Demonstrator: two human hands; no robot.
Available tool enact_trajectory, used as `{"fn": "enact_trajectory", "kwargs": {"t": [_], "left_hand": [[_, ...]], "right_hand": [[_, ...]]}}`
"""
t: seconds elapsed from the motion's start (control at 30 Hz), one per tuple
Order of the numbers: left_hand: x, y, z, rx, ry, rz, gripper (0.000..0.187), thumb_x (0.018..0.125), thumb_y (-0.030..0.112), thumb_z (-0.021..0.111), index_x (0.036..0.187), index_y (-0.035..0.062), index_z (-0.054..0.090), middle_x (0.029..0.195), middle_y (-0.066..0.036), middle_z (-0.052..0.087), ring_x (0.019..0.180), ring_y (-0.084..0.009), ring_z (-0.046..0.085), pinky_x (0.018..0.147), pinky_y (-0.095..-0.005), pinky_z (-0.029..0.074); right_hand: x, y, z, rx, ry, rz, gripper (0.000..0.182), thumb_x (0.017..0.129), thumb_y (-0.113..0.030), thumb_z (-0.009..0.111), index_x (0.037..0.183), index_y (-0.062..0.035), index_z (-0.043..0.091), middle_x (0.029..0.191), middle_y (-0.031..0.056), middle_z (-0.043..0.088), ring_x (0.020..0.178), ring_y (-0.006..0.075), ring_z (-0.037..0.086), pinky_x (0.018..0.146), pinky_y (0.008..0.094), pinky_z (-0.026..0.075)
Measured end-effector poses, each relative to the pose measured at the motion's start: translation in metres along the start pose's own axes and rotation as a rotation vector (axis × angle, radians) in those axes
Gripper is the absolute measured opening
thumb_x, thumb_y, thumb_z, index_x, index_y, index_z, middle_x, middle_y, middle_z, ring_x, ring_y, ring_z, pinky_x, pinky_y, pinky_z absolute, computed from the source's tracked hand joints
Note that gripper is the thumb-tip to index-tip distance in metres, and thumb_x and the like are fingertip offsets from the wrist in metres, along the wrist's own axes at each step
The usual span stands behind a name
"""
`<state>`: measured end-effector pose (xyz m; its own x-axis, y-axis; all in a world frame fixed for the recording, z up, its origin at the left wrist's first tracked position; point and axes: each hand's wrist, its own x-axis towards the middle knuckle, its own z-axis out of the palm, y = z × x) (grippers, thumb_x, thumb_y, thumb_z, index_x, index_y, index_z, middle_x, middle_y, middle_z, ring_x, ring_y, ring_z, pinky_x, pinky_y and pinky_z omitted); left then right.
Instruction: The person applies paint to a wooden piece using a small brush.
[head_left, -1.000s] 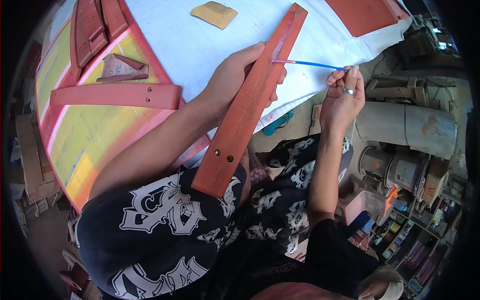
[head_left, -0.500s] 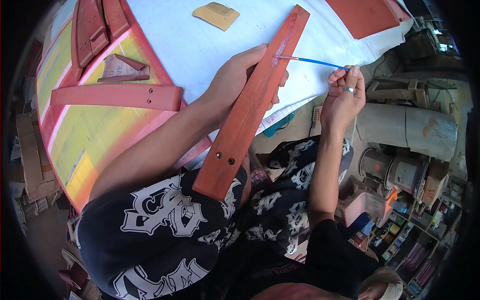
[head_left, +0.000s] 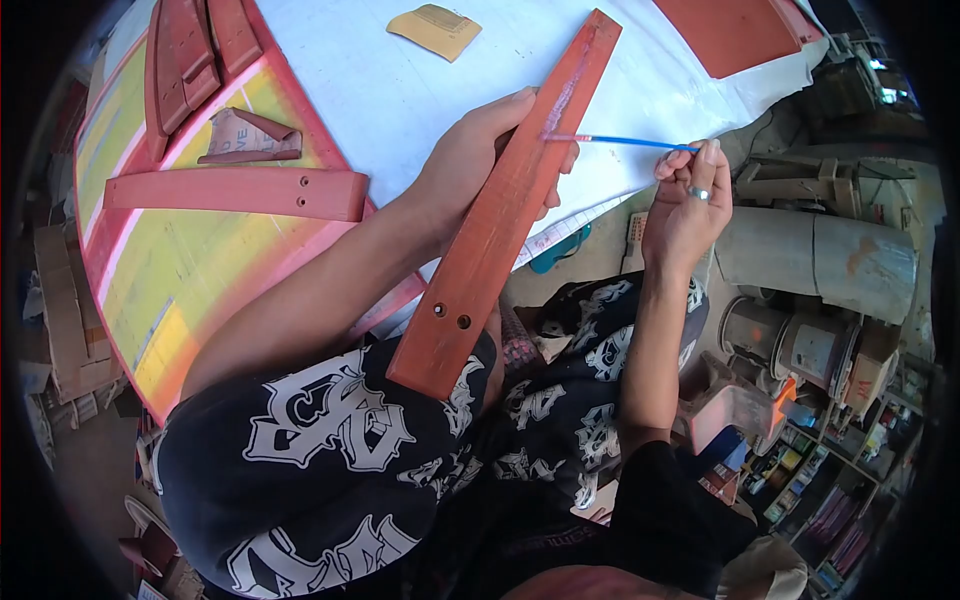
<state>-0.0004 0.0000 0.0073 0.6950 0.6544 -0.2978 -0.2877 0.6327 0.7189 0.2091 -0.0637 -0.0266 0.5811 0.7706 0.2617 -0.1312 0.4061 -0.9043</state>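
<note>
L. hand wrapped around red wooden slat, slat held slantwise w/ lower end on lap, upper end over tabletop. R. hand, grip pinching blue brush; brush tip touches slat's face nr. pale streak. Second slat & sandpaper lie on tabletop.

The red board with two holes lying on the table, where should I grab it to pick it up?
Hold the red board around its middle, coming down from above with fingers over its long edges. It lies flat on the table, long and narrow, so a middle hold should keep it balanced. The two holes sit near its right end.
</note>
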Motion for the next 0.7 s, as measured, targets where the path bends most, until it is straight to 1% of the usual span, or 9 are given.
{"fn": "enact_trajectory", "kwargs": {"t": [0.07,0.17,0.27,0.37,0.43,0.47,0.57,0.67,0.7], "left_hand": [[-0.002,0.001,0.005,-0.015,0.072,-0.040,0.039,0.102,0.035,0.030,0.105,0.0042,0.053,0.081,-0.006,0.059,0.061,-0.0125,0.058,0.057,-0.0252,0.049],[-0.002,0.002,0.004,0.032,0.042,-0.012,0.039,0.102,0.036,0.030,0.105,0.0042,0.053,0.081,-0.006,0.059,0.061,-0.0130,0.058,0.057,-0.0251,0.049],[0.002,0.000,-0.002,-0.006,-0.044,0.021,0.039,0.102,0.036,0.031,0.104,0.0042,0.053,0.081,-0.007,0.059,0.061,-0.0133,0.059,0.056,-0.0251,0.049],[-0.001,0.002,0.003,-0.032,0.058,-0.040,0.038,0.102,0.035,0.031,0.104,0.0045,0.053,0.081,-0.007,0.060,0.061,-0.0134,0.059,0.055,-0.0252,0.049],[0.001,-0.002,-0.005,-0.079,0.000,-0.028,0.042,0.101,0.039,0.038,0.114,0.0012,0.052,0.091,-0.010,0.060,0.070,-0.0113,0.060,0.057,-0.0230,0.050],[0.001,-0.004,-0.007,-0.104,-0.031,-0.023,0.046,0.100,0.041,0.042,0.119,-0.0005,0.052,0.095,-0.011,0.060,0.075,-0.0102,0.061,0.058,-0.0218,0.051],[0.000,-0.003,-0.006,-0.023,-0.013,-0.009,0.046,0.100,0.041,0.043,0.118,-0.0011,0.053,0.095,-0.011,0.060,0.077,-0.0108,0.061,0.060,-0.0223,0.051],[0.000,0.001,0.003,-0.040,0.059,-0.048,0.038,0.101,0.036,0.033,0.105,0.0048,0.053,0.082,-0.007,0.060,0.061,-0.0140,0.060,0.055,-0.0251,0.050],[-0.001,0.001,0.002,-0.039,0.063,-0.043,0.037,0.101,0.036,0.033,0.105,0.0048,0.053,0.082,-0.007,0.060,0.061,-0.0140,0.060,0.055,-0.0252,0.050]], "right_hand": [[-0.002,-0.003,0.003,0.004,-0.030,0.001,0.021,0.100,-0.020,0.052,0.096,0.0007,0.056,0.078,0.0071,0.059,0.070,0.0120,0.055,0.067,0.0244,0.045],[0.000,0.000,0.003,-0.005,-0.006,-0.006,0.021,0.100,-0.020,0.052,0.096,0.0009,0.056,0.078,0.0073,0.059,0.070,0.0123,0.055,0.066,0.0247,0.045],[0.004,0.004,0.000,-0.011,0.035,-0.003,0.021,0.100,-0.020,0.052,0.096,0.0010,0.056,0.077,0.0077,0.059,0.069,0.0128,0.054,0.066,0.0249,0.045],[-0.004,-0.001,0.002,-0.001,-0.018,0.006,0.021,0.099,-0.020,0.052,0.096,0.0009,0.056,0.078,0.0077,0.059,0.069,0.0129,0.054,0.066,0.0251,0.045],[-0.007,-0.004,0.006,0.007,-0.070,-0.005,0.021,0.099,-0.020,0.052,0.095,0.0009,0.056,0.078,0.0076,0.058,0.069,0.0128,0.054,0.066,0.0252,0.045],[-0.006,-0.003,0.005,0.007,-0.056,-0.003,0.022,0.099,-0.020,0.052,0.095,0.0010,0.056,0.078,0.0076,0.058,0.069,0.0128,0.054,0.066,0.0253,0.045],[-0.003,0.000,0.003,0.005,-0.025,0.003,0.022,0.100,-0.020,0.052,0.095,0.0013,0.056,0.077,0.0077,0.058,0.069,0.0127,0.054,0.066,0.0255,0.045],[-0.005,0.000,0.004,0.006,-0.029,0.016,0.022,0.100,-0.020,0.051,0.094,0.0015,0.056,0.077,0.0077,0.058,0.069,0.0126,0.054,0.066,0.0254,0.045],[-0.006,0.000,0.005,0.003,-0.033,0.017,0.023,0.100,-0.020,0.051,0.094,0.0015,0.056,0.077,0.0076,0.058,0.068,0.0126,0.054,0.066,0.0253,0.045]]}}
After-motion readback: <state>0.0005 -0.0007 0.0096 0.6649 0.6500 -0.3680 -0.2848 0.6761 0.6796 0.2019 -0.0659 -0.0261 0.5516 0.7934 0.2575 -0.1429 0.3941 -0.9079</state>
